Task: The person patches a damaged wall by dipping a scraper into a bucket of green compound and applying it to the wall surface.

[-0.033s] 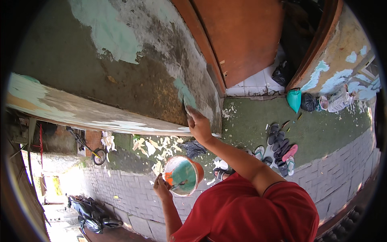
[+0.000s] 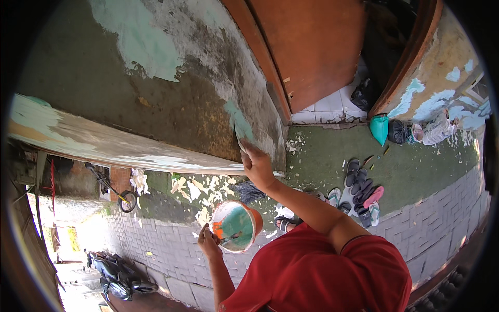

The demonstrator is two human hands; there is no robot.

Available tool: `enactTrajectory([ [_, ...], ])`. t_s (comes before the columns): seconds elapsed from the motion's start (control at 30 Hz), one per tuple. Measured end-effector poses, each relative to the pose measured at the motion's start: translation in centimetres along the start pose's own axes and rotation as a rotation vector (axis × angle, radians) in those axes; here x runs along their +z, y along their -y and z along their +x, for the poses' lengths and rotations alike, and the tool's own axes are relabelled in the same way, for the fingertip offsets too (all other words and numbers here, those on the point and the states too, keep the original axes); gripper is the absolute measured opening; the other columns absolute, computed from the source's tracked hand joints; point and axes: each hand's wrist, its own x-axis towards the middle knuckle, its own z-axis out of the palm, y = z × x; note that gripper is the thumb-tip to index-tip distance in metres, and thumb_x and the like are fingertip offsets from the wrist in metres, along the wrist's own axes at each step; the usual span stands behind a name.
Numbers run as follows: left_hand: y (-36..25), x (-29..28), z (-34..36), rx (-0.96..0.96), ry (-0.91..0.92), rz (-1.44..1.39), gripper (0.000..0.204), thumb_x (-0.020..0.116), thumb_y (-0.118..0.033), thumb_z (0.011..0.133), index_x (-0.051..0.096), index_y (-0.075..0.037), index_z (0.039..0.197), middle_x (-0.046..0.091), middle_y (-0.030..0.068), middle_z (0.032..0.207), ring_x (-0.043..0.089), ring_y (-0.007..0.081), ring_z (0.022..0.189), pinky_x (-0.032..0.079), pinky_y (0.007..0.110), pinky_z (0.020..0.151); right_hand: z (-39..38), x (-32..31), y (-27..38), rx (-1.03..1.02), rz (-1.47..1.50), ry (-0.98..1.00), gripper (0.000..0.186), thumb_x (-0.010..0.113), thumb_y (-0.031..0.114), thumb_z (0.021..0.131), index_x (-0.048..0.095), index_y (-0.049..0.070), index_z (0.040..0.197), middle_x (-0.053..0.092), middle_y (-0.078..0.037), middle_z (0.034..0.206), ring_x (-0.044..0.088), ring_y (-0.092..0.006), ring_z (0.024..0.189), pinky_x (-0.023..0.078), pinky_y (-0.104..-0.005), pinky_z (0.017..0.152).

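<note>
My right hand (image 2: 257,165) is closed on a thin, flat scraper (image 2: 239,141), its blade against the dark, bare part of the wall (image 2: 202,122). A pale green smear (image 2: 237,118) runs along the wall just above the blade. Lower down, my left hand (image 2: 209,242) is closed at the left rim of an orange bucket (image 2: 257,222) holding pale green paste. From its fingers a small scraper with a smeared blade (image 2: 231,237) reaches over the paste. The grip on its handle is partly hidden.
A brown door (image 2: 312,52) stands ajar beyond the wall. Several sandals (image 2: 358,187) lie to the right, and filled bags (image 2: 397,131) lean at the far wall. Paint flakes (image 2: 195,190) litter the ground near a dark plastic bag (image 2: 249,191). A motorcycle (image 2: 118,275) stands lower left.
My right hand and its scraper have shifted very slightly on the wall. My left hand and the bucket stay in place.
</note>
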Motion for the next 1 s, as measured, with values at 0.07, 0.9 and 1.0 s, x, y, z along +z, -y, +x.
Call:
enactTrajectory([
  [0.07,0.1,-0.1,0.0,-0.004,0.004,-0.016,0.030,0.049,-0.012,0.097,0.059,0.006,0.118,0.033,-0.0057,0.058,0.028,0.0033,0.042,0.021,0.024,0.037,-0.4,-1.7,1.0,0.000,0.109,0.016,0.037,0.057,-0.001,0.089,0.059,0.002,0.126,0.065,-0.023,0.115,0.066,-0.0362,0.102,0.053,-0.0377,0.085],
  [0.9,0.5,1.6,-1.4,-0.027,-0.018,-0.001,0.031,0.049,-0.014,0.097,0.058,0.005,0.120,0.032,-0.0058,0.058,0.027,0.0041,0.044,0.024,0.025,0.040,1.5,-0.4,4.3,-0.003,0.002,0.135,0.043,0.059,-0.001,0.086,0.056,0.005,0.129,0.062,-0.022,0.122,0.066,-0.0372,0.101,0.055,-0.0379,0.084],
  [1.0,0.6,1.8,-1.5,-0.040,-0.010,-0.032,0.034,0.050,-0.011,0.096,0.055,0.009,0.123,0.032,-0.0052,0.060,0.028,0.0042,0.044,0.024,0.025,0.040,0.2,-2.6,6.1,-0.028,0.195,0.156,0.042,0.060,-0.002,0.086,0.057,0.003,0.127,0.064,-0.023,0.118,0.067,-0.0375,0.099,0.055,-0.0385,0.081],
])
